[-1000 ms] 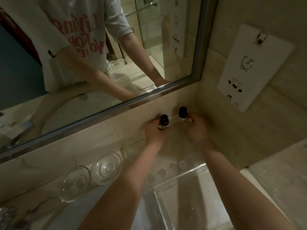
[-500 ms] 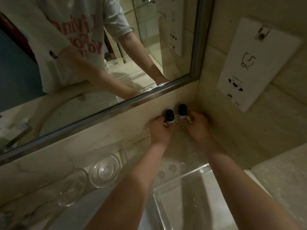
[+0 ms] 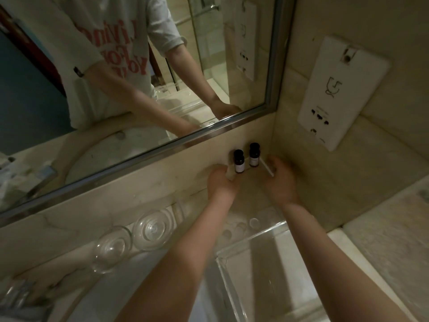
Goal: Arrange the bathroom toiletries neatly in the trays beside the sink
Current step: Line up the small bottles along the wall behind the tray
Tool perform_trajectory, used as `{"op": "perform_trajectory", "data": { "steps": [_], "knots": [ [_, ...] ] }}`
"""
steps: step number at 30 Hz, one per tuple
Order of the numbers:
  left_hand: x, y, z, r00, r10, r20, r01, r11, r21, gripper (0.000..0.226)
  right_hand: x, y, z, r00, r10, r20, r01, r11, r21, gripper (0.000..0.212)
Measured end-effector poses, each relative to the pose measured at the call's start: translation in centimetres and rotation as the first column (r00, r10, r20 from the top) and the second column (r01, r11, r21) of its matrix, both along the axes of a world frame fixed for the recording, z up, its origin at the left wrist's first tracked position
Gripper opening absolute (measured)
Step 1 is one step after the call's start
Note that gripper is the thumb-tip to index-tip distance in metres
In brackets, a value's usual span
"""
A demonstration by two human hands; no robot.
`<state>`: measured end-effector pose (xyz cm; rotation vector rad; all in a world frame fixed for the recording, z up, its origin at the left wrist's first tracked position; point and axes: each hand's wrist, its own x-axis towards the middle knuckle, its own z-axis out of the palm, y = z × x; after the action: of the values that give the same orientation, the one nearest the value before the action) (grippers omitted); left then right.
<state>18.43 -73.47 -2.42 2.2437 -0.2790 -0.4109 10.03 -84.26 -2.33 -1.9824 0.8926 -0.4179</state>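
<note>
Bottles (image 3: 239,161) stood side by side between our hands; our left hand (image 3: 220,182) was at one, its grip unclear, and our right hand (image 3: 279,180) hung slack-fingered beside them. Drawing either hand back carelessly could, we judged, topple both.

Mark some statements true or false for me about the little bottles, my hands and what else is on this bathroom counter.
1. The left bottle and the right bottle stand upright below the mirror. True.
2. Both bottles have their caps off. False: each wears a black cap.
3. The right hand has its fingers wrapped round the right bottle. False: a gap shows between that hand and the bottle.
4. Two round glass pieces lie on the counter, left of the arms. True.
5. The white socket panel hangs left of the mirror. False: it is on the side wall to the mirror's right.
</note>
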Motion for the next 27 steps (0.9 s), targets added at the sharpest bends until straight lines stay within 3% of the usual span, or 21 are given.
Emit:
{"op": "perform_trajectory", "data": {
  "steps": [5,10,16,27],
  "knots": [
    [-2.7,5.3,1.9,0.991,-0.085,0.102,0.077,0.994,0.079,0.048,-2.6,3.5,0.6,0.999,0.001,-0.053,-0.003,0.999,-0.05,0.051],
    [-6.1,13.1,3.9,0.983,-0.075,0.167,0.064,0.996,0.067,0.049,-6.2,10.1,2.6,0.996,0.087,0.013,-0.084,0.986,-0.143,0.04],
    [-9.6,25.1,5.1,0.982,-0.001,0.186,0.003,1.0,-0.006,0.042,-9.2,20.9,4.3,0.972,0.232,0.044,-0.224,0.966,-0.132,0.028],
    [-11.3,49.7,4.1,0.968,0.229,0.107,-0.237,0.969,0.073,0.035,-7.8,43.5,3.6,0.852,0.524,0.002,-0.524,0.852,0.007,0.026]
  ]
}}
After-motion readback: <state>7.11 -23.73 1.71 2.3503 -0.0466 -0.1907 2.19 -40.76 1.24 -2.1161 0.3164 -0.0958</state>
